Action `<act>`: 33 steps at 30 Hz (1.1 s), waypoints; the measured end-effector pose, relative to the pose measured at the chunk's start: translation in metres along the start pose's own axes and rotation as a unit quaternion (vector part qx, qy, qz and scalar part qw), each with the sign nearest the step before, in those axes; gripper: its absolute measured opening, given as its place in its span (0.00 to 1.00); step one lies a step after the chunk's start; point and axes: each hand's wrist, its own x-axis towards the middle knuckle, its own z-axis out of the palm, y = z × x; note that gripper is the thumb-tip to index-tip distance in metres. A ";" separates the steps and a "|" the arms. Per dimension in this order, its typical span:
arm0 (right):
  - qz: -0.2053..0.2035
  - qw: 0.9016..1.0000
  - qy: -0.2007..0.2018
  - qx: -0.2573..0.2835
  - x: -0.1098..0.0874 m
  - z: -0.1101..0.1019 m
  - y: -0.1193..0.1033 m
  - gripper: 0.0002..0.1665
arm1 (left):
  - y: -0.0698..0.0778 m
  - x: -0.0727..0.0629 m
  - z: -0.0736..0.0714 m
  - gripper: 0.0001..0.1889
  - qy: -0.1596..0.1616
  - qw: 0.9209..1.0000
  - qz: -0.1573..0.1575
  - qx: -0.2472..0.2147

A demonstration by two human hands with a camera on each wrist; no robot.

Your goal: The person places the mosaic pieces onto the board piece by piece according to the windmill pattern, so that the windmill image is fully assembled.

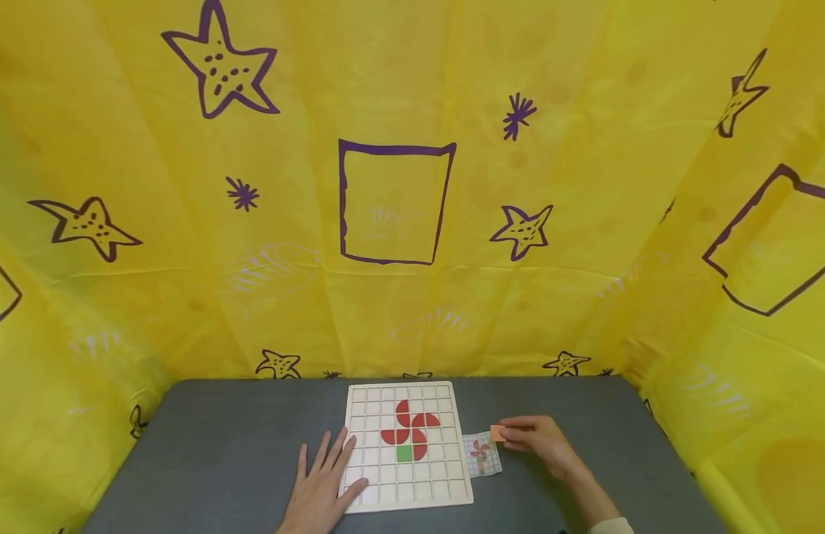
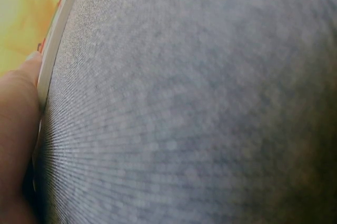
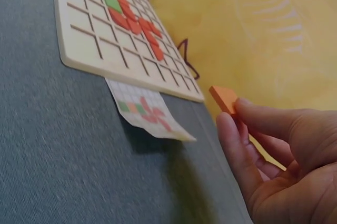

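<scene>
My right hand (image 1: pixel 536 441) pinches an orange square tile (image 3: pixel 223 99) between thumb and fingertips, raised over the table just right of a paper pattern card (image 1: pixel 481 454). The card shows a red pinwheel with green and orange squares below it, and its edge meets the board. On the white grid board (image 1: pixel 446 486) lie several red quarter-round tiles (image 1: pixel 403 419) in a pinwheel and one green square tile (image 1: pixel 404 453) beneath them. With fingers spread, my left hand (image 1: pixel 322 482) rests at the board's left edge, thumb over its lower left corner.
The board and card lie on a dark grey table (image 1: pixel 239 430). A yellow cloth (image 1: pixel 399 319) with purple star and square drawings hangs behind the table and along both sides.
</scene>
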 end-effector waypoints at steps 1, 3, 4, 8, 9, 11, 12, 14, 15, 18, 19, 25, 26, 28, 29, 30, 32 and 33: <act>-0.001 1.000 -0.002 0.001 0.000 0.001 0.000 0.23 | 0.001 0.000 0.000 0.42 -0.001 1.000 0.000 0.001; -0.003 1.000 -0.004 0.002 0.001 0.005 0.000 0.23 | 0.002 0.001 0.000 0.43 -0.003 1.000 0.000 0.003; -0.005 1.000 -0.007 0.001 0.001 0.008 0.000 0.23 | 0.002 0.001 0.000 0.43 -0.004 1.000 -0.001 0.004; -0.003 1.000 -0.010 -0.001 0.003 0.018 -0.002 0.22 | 0.002 0.000 -0.001 0.42 -0.005 1.000 -0.003 0.005; -0.002 1.000 -0.010 0.000 0.003 0.021 -0.002 0.22 | 0.002 0.000 -0.001 0.42 -0.005 1.000 -0.003 0.005; -0.001 1.000 -0.012 0.002 0.004 0.026 -0.002 0.22 | 0.002 0.000 -0.001 0.42 -0.006 1.000 -0.003 0.004; -0.001 1.000 -0.014 0.005 0.005 0.028 -0.003 0.23 | 0.003 0.000 -0.001 0.42 -0.006 1.000 -0.004 0.003; -0.001 1.000 -0.017 0.006 0.006 0.032 -0.003 0.23 | 0.003 0.000 -0.002 0.42 -0.008 1.000 -0.005 0.001; -0.003 1.000 -0.020 0.006 0.006 0.034 -0.003 0.23 | 0.003 0.000 -0.002 0.42 -0.009 1.000 -0.005 0.001; -0.007 1.000 -0.026 0.014 0.008 0.040 -0.003 0.23 | 0.003 0.001 -0.001 0.43 -0.012 1.000 -0.006 0.000; -0.008 0.999 -0.026 0.016 0.009 0.042 -0.003 0.23 | 0.003 0.001 -0.001 0.43 -0.012 1.000 -0.006 0.000; -0.006 1.000 -0.021 0.015 0.011 0.055 -0.003 0.24 | 0.002 0.001 0.000 0.43 -0.010 1.000 -0.006 0.002; -0.004 1.000 -0.020 0.015 0.012 0.058 -0.003 0.24 | 0.002 0.000 0.000 0.43 -0.009 1.000 -0.006 0.002; 0.002 1.000 -0.017 0.020 0.013 0.064 -0.003 0.23 | 0.002 0.000 0.000 0.43 -0.009 1.000 -0.006 0.001; 0.004 1.000 -0.016 0.020 0.013 0.068 -0.002 0.22 | 0.002 0.000 0.000 0.43 -0.008 1.000 -0.006 0.002; 0.007 1.000 -0.014 0.020 0.013 0.072 -0.002 0.21 | 0.002 0.000 0.000 0.43 -0.007 1.000 -0.006 0.001; 0.009 1.000 -0.015 0.023 0.013 0.079 -0.001 0.20 | 0.002 0.001 0.000 0.44 -0.010 1.000 -0.006 0.001; 0.012 0.999 -0.016 0.026 0.013 0.083 -0.001 0.20 | 0.002 0.001 0.000 0.44 -0.009 1.000 -0.005 0.002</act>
